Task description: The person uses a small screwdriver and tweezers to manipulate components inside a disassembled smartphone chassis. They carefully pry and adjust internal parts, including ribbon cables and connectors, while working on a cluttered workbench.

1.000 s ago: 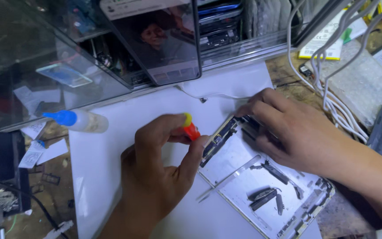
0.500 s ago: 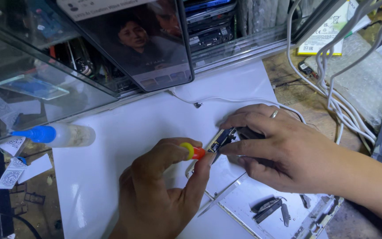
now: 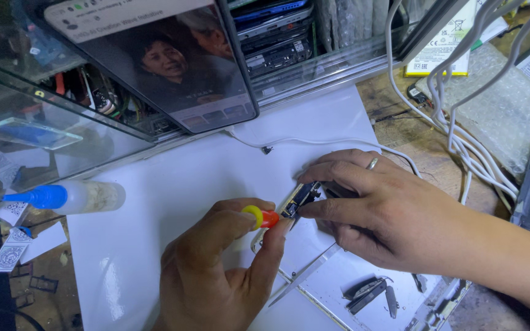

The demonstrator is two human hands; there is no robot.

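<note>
Fingers of the left hand (image 3: pixel 216 276) pinch a small yellow-capped orange screwdriver (image 3: pixel 261 217) against a dark circuit board (image 3: pixel 300 199) – right hand (image 3: pixel 381 214) grip clamps it; white cables (image 3: pixel 461 147), blue-capped glue bottle (image 3: pixel 69 197) flank the white sheet (image 3: pixel 173 184) on the tabletop

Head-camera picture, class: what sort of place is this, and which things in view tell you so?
Probably a phone repair bench. The left hand holds a small screwdriver to a circuit board steadied by the right hand; loose phone parts lie on the white mat, and white cables trail alongside.

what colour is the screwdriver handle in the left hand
Orange-red with a yellow end cap; the screwdriver shows in the head view, pinched in the left hand.
</note>
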